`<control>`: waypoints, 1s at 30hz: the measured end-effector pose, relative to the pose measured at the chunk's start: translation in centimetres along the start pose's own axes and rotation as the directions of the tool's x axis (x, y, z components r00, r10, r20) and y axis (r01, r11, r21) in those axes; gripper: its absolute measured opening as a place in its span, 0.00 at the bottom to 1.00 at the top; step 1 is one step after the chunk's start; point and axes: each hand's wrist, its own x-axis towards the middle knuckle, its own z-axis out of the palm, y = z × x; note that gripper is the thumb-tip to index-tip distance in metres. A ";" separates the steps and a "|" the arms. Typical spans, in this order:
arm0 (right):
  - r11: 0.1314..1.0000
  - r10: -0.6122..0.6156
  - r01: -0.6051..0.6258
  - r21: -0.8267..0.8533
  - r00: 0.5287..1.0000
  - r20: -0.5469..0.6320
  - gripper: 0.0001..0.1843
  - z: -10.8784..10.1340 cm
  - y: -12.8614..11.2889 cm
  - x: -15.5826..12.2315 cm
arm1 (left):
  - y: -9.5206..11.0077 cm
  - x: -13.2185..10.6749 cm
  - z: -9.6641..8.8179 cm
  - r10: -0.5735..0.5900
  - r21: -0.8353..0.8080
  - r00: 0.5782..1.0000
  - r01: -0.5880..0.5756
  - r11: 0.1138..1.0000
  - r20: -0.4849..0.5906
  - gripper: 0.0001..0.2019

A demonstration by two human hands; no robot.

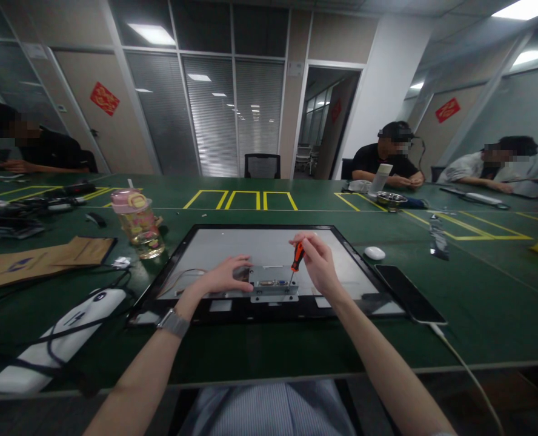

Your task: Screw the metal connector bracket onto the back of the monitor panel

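Observation:
A flat monitor panel (214,245) lies back side up on the green table, its black frame around a grey metal sheet. Near its front edge sits a small metal bracket with ports (273,289). My right hand (317,263) is closed round a small screwdriver with an orange and black handle (297,257), held upright with its tip down on the bracket. My left hand (226,275) rests on the panel just left of the bracket, fingers curled against the metal. A watch is on my left wrist.
A black phone (408,293) with a cable lies right of the panel, beside a white mouse (374,253). A pink-lidded bottle (137,224), brown paper bags (42,257) and a white pouch (60,339) lie left. Three other people sit at the far edges.

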 end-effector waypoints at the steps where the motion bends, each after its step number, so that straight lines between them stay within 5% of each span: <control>1: 1.000 0.007 -0.007 -0.009 1.000 -0.009 0.07 0.0 0.0 0.0 | 0.0 0.0 0.0 0.000 0.000 1.000 0.000 1.000 0.002 0.36; 8: 0.989 0.057 -0.060 0.136 0.998 0.025 0.09 0.3 -0.4 0.2 | 0.3 -0.1 -0.2 -0.002 0.008 1.000 0.002 1.000 0.004 0.36; 24: 0.997 -0.043 0.044 -0.067 0.999 0.015 0.09 -0.2 0.0 0.0 | 0.0 0.0 0.0 0.006 0.010 1.000 -0.006 1.000 -0.004 0.36; 30: 0.997 0.012 -0.010 -0.083 1.000 0.024 0.12 -0.4 0.3 0.0 | -0.3 0.1 0.1 0.008 0.009 1.000 -0.008 1.000 -0.008 0.37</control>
